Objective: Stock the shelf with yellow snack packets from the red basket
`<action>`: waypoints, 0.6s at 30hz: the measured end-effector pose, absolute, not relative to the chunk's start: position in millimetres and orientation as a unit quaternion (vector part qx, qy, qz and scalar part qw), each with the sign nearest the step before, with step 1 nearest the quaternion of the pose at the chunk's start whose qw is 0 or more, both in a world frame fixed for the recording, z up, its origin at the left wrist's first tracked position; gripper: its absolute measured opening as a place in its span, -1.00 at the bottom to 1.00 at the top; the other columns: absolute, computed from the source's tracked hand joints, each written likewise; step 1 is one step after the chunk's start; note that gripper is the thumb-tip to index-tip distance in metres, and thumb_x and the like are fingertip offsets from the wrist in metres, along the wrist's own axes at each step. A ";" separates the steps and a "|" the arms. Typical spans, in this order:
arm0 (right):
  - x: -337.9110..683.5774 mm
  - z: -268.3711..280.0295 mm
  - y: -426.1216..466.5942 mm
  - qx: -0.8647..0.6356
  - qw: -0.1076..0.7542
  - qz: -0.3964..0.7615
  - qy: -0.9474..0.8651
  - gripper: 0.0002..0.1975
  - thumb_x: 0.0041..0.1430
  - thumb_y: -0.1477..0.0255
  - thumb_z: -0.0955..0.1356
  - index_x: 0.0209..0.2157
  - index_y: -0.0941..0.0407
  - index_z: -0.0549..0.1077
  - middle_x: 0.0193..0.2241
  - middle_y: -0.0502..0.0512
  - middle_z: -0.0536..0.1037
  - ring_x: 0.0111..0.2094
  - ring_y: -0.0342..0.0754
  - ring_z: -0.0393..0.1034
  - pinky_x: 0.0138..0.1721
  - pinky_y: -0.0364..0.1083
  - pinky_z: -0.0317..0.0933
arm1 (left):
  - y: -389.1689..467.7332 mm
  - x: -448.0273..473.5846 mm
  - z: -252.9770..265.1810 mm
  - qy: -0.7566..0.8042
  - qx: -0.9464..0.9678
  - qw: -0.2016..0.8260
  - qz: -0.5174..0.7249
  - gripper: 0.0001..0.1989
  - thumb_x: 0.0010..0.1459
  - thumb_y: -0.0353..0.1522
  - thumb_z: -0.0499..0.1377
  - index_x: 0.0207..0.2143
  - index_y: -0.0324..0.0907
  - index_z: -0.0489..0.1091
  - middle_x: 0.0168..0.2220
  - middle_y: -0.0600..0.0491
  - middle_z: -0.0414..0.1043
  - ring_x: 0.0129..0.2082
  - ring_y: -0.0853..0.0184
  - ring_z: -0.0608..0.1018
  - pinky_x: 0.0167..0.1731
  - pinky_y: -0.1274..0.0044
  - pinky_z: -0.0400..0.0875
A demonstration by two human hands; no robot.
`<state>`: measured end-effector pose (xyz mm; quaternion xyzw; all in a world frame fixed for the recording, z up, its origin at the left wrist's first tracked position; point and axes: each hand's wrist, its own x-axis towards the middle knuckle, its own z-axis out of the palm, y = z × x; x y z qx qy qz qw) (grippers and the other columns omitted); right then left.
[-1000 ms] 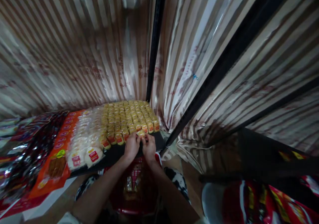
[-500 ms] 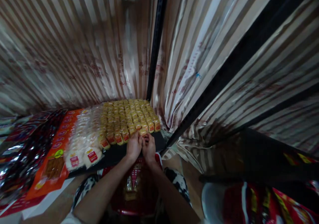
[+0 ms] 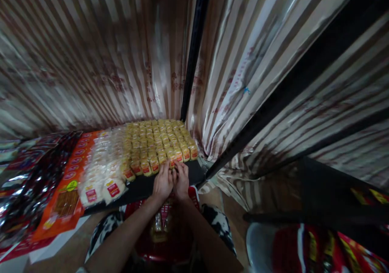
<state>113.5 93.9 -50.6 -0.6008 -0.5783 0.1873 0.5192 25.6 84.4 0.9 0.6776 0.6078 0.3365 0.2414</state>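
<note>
Below fingers [image 3: 180, 168], red basket [image 3: 161, 259], packets [image 3: 159, 235] inside

packets [image 3: 161, 137] on shelf [image 3: 194, 173], curtain [image 3: 121, 62] behind, basket [image 3: 165, 259] before

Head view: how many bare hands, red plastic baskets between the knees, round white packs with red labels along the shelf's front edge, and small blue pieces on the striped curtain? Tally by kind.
Bare hands (left hand, right hand): 2
Red plastic basket: 1
Round white packs with red labels: 2
Small blue piece on striped curtain: 1
Total: 6
</note>
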 end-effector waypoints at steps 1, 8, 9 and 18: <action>114.0 -51.0 94.3 -0.596 0.519 0.184 -0.584 -0.64 0.17 0.45 0.18 -0.01 0.09 0.38 -0.13 0.18 0.30 -0.13 -0.03 0.34 -0.10 -0.02 0.32 | 84.7 25.2 -0.4 0.608 0.679 0.241 0.332 -0.54 0.19 -0.39 -0.11 0.14 -0.25 0.14 0.03 -0.14 0.32 -0.02 0.27 0.44 0.01 0.39 0.34; 118.7 -45.3 93.9 -0.569 0.510 0.181 -0.619 -0.59 0.20 0.48 0.14 0.04 0.04 0.37 -0.07 0.17 0.36 -0.03 -0.06 0.31 0.02 -0.05 0.24 | 84.0 18.2 -26.8 0.579 0.723 0.235 0.293 -0.55 0.15 -0.46 -0.14 0.07 -0.28 0.25 0.05 -0.16 0.30 0.04 0.26 0.39 0.06 0.41 0.29; 119.5 -44.8 93.7 -0.568 0.507 0.182 -0.622 -0.59 0.21 0.48 0.14 0.04 0.05 0.37 -0.08 0.17 0.37 -0.03 -0.06 0.31 0.02 -0.06 0.24 | 83.4 17.6 -30.0 0.573 0.729 0.232 0.294 -0.54 0.13 -0.47 -0.13 0.08 -0.28 0.25 0.04 -0.16 0.30 0.04 0.26 0.38 0.06 0.42 0.30; 121.7 -53.3 96.6 -0.579 0.494 0.176 -0.624 -0.56 0.16 0.54 0.14 0.02 0.05 0.40 -0.15 0.16 0.43 -0.09 -0.05 0.33 -0.02 -0.05 0.27 | 84.9 25.6 -37.3 0.589 0.723 0.227 0.281 -0.50 0.15 -0.44 -0.11 0.15 -0.29 0.17 -0.01 -0.17 0.31 -0.02 0.25 0.39 0.02 0.44 0.32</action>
